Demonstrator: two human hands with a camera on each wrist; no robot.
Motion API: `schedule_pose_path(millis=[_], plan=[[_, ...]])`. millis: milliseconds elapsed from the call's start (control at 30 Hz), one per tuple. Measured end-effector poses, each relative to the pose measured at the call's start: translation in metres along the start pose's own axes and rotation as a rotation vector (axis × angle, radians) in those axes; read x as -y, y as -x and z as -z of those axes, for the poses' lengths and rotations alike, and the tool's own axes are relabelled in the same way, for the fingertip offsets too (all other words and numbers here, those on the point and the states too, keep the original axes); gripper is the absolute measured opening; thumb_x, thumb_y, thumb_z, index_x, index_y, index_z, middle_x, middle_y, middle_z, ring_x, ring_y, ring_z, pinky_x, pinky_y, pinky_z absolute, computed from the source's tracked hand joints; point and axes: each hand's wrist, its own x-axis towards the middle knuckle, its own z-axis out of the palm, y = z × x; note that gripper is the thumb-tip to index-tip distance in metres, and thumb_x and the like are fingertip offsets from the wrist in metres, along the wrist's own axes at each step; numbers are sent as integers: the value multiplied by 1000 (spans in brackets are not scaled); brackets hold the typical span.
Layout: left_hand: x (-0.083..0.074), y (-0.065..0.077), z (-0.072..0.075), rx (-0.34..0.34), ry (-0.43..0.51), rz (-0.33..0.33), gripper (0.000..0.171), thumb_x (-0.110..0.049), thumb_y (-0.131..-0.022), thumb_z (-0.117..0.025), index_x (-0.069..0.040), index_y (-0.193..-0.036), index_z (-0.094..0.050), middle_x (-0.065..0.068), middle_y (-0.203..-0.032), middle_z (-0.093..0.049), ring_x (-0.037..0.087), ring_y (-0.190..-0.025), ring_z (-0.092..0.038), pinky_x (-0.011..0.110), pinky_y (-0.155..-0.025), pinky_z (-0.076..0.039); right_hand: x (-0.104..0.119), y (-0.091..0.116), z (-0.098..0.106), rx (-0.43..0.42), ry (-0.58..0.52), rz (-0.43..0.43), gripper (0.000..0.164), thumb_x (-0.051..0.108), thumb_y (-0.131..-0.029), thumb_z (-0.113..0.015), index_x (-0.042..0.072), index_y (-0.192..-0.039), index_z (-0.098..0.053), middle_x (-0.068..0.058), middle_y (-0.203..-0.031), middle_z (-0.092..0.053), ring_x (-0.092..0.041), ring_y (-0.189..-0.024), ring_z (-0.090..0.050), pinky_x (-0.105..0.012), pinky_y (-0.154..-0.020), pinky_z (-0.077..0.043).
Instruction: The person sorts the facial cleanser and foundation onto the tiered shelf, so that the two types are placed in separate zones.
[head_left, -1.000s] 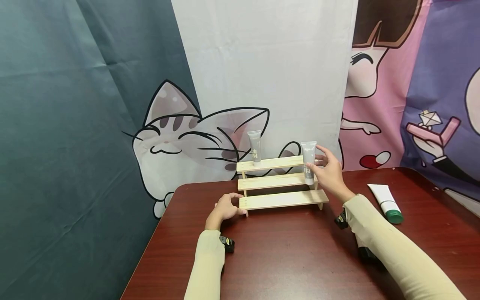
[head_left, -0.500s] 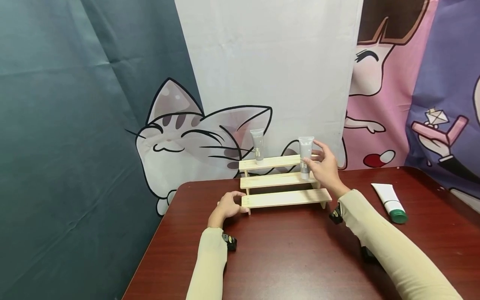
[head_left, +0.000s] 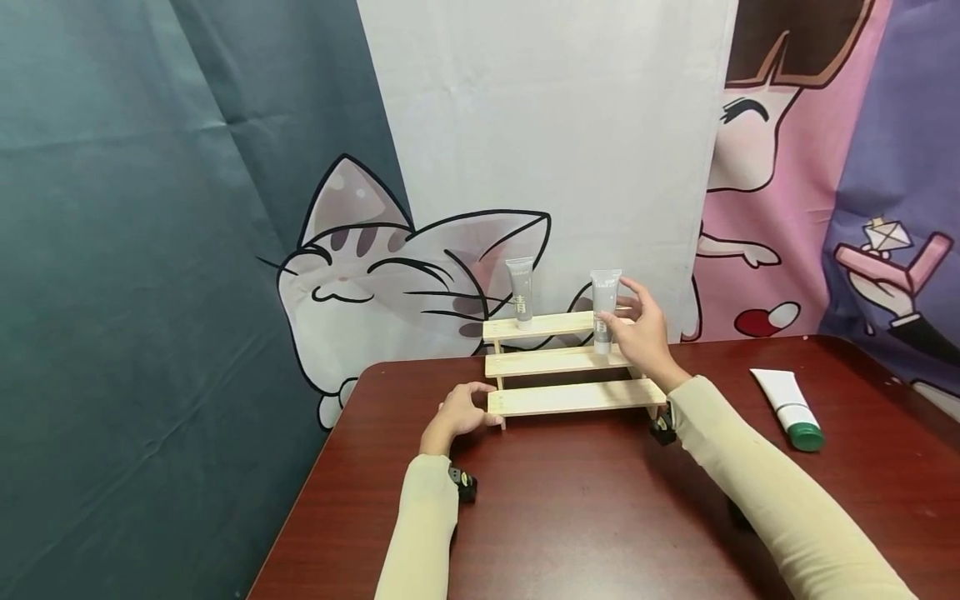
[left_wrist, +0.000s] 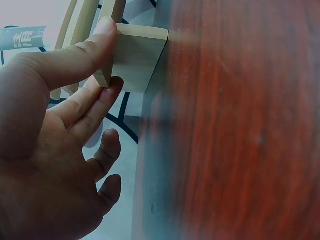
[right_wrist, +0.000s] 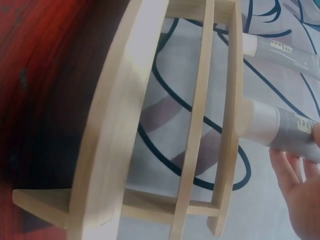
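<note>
A three-tier pale wooden display rack (head_left: 570,400) stands on the table. My left hand (head_left: 461,410) grips the left end of its lowest shelf; in the left wrist view the thumb lies on one face of the board, with fingertips on the other. My right hand (head_left: 643,333) holds a grey squeeze tube (head_left: 604,292) upright, cap down, by the right part of the rack. Seen from the right wrist, this tube's pale cap (right_wrist: 260,122) is close to the top shelf; contact is unclear. Another grey squeeze tube (head_left: 521,292) stands cap down on the top shelf's left end.
A white tube with a green cap (head_left: 787,408) lies on the dark red table (head_left: 555,517) at the right. Something black (head_left: 738,512) is mostly hidden under the right sleeve. A printed cloth backdrop (head_left: 600,125) hangs behind the table.
My right hand has moved the grey squeeze tube leftward and slightly up along the rack. My left hand stays on the rack's lower left end. The head view has shifted slightly.
</note>
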Motion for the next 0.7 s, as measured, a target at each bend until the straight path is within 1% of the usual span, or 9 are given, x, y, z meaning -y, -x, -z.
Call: schedule_pose_path(millis=[100,167,300,433,500,700], plan=[[0,0,-1,1,0,-1,52,-29,-74,-87,-21,-122,-68,11,-134,-59,36,-130,-48,64,-106,-26,-1,-3,-2,-9,16,0,68,0,-88,-73,8,-148,-43,-29,-121,-62,-40,-101,-64,-14,-76,-46],[0,0,-1,1,-3,1,52,-29,-74,-87,-21,-122,-68,11,-135,-59,35,-130,-48,63,-105,-26,-1,-5,-4,-12,18,4,68,1,-88,-74,10,-148,-43,-27,-122,-63,-38,-101,-65,-17,-78,-48],[0,0,0,-1,-8,5,52,-30,-74,-88,-21,-122,-68,11,-136,-59,34,-130,-48,62,-105,-28,0,-8,-9,-18,11,18,67,1,-87,-74,9,-147,-44,-27,-122,-63,-38,-100,-66,-26,-81,-52],[0,0,0,0,-18,5,52,-29,-74,-88,-21,-122,-69,11,-136,-59,35,-130,-48,62,-104,-29,2,-10,-14,-24,3,6,67,0,-87,-74,9,-146,-45,-26,-121,-63,-37,-100,-66,-35,-84,-53],[0,0,0,2,-16,4,52,-29,-74,-88,-21,-122,-69,11,-136,-58,35,-130,-48,62,-104,-28,5,-10,-17,-20,-5,-3,66,0,-87,-74,9,-146,-45,-26,-122,-63,-37,-101,-66,-36,-85,-53],[0,-1,0,8,-6,8,52,-29,-74,-88,-21,-122,-69,11,-136,-58,35,-131,-47,63,-105,-27,8,-12,-25,-3,-29,-11,67,-1,-88,-73,10,-147,-44,-25,-123,-63,-37,-103,-65,-32,-85,-52]])
